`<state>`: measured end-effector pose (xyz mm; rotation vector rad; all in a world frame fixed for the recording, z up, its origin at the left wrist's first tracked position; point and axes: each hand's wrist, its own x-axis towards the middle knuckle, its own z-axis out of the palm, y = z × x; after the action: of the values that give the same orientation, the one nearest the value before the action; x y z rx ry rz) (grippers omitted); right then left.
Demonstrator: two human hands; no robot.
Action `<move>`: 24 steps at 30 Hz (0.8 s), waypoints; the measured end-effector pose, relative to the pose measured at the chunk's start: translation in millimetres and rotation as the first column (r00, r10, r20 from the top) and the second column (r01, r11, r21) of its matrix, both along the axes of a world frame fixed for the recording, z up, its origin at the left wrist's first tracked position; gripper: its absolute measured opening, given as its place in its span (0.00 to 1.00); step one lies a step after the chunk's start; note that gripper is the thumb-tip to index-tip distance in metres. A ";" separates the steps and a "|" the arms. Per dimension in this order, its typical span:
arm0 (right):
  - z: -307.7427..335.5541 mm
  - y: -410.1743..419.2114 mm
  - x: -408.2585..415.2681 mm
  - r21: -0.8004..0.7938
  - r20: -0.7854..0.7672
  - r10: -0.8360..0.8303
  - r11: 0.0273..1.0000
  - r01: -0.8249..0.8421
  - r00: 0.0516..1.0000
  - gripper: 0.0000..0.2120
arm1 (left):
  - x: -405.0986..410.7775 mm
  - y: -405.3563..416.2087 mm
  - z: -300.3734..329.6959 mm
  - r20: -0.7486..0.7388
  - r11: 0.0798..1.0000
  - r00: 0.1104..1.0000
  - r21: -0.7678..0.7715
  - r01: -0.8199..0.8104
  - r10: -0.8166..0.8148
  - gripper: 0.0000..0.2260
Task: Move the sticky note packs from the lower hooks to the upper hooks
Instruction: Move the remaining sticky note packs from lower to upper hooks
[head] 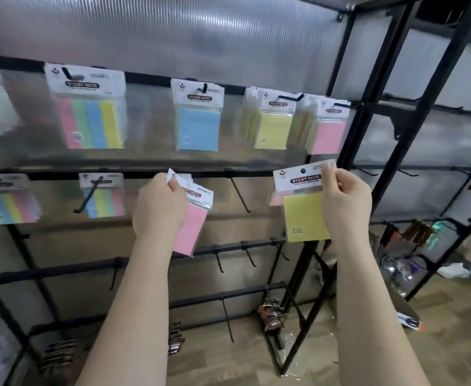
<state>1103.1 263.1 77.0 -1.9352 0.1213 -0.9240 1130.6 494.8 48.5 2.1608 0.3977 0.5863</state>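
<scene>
**Two packs lifted clear of the lower hooks, ready to go up**

We see two bare arms reaching toward a black wire display rack. Our left hand (159, 207) closes its grip around a small stack of pink sticky note packs (192, 218), fingers curled over the white header cards, the stack tilted. Our right hand (345, 207) pinches the header card of a yellow pack (306, 215) between thumb and fingers, with another, pinkish pack just behind it. Both are held by the card — likely so the punched hole stays free for threading. A bare lower hook (240, 195) juts out between the hands. Above, the upper hooks already carry blue (198, 129), yellow (273, 129) and pink (329, 135) packs. Two striped packs (103, 201) still hang on the lower row, at left.
</scene>
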 end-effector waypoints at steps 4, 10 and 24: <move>20.5 -25.7 27.7 0.025 0.085 0.073 0.997 -0.076 0.994 0.23 | 5.4 -25.8 5.3 -0.002 0.998 0.999 0.032 -0.046 0.046 0.13; 51.4 -23.9 62.3 0.126 0.194 0.181 0.970 -0.207 0.964 0.25 | 17.7 -46.0 16.3 0.014 0.997 0.998 0.048 -0.057 0.056 0.13; 72.0 -15.8 131.9 0.253 0.185 0.220 0.931 -0.263 0.958 0.16 | 59.8 -52.3 22.7 0.095 0.999 0.995 0.052 -0.012 0.008 0.14</move>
<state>1235.0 247.2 149.1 -1.5742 -0.0757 -0.8381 1190.4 442.4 71.2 2.1720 0.3454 0.7088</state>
